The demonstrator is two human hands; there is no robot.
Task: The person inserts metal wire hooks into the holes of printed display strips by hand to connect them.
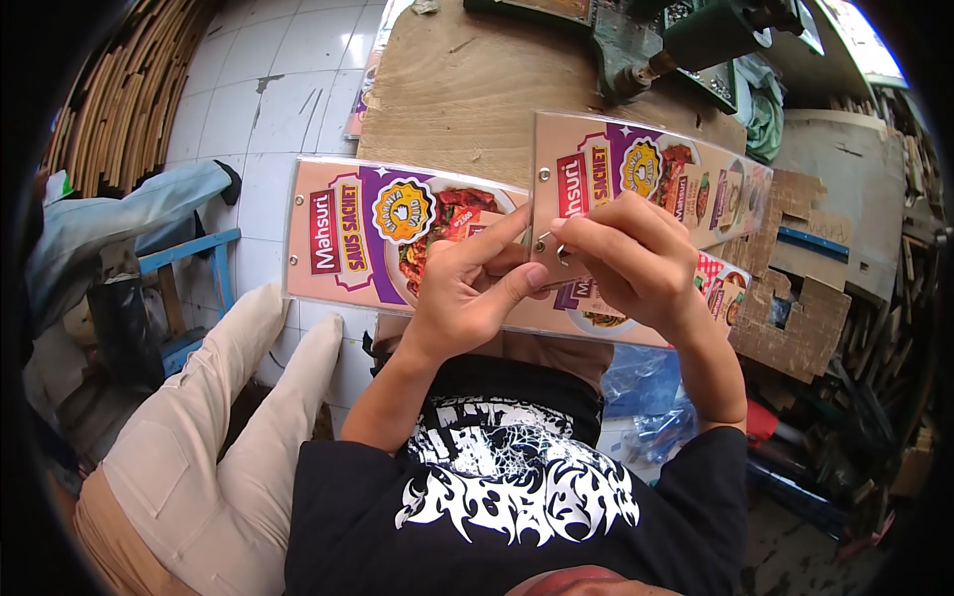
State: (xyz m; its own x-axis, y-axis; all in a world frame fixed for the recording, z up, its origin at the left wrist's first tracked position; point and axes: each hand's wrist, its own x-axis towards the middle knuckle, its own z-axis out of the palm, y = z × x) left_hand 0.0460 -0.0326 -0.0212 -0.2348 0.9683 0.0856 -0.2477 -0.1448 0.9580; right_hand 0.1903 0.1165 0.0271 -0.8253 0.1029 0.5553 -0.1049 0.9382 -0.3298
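My left hand (462,293) grips the lower left corner of a printed sign panel (686,199), thumb in front and fingers behind. The panel is pinkish, reads "Mahsuri Saus Sachet" and has metal eyelets along its left edge. Close to the lower eyelet, my right hand (636,258) pinches a small bent silver metal wire (562,257). Whether the wire passes through the eyelet I cannot tell. Beneath both hands lies a second panel of the same print (343,233), also with eyelets at its left end, partly covered by the upper one.
A wooden tabletop (447,89) carries a dark green machine (686,55) at its far right. Torn cardboard (805,283) lies right, near stacked strips. On the left are a seated person's beige trousers (189,447) and a blue stool frame (194,248). Clear plastic (646,397) sits below the panels.
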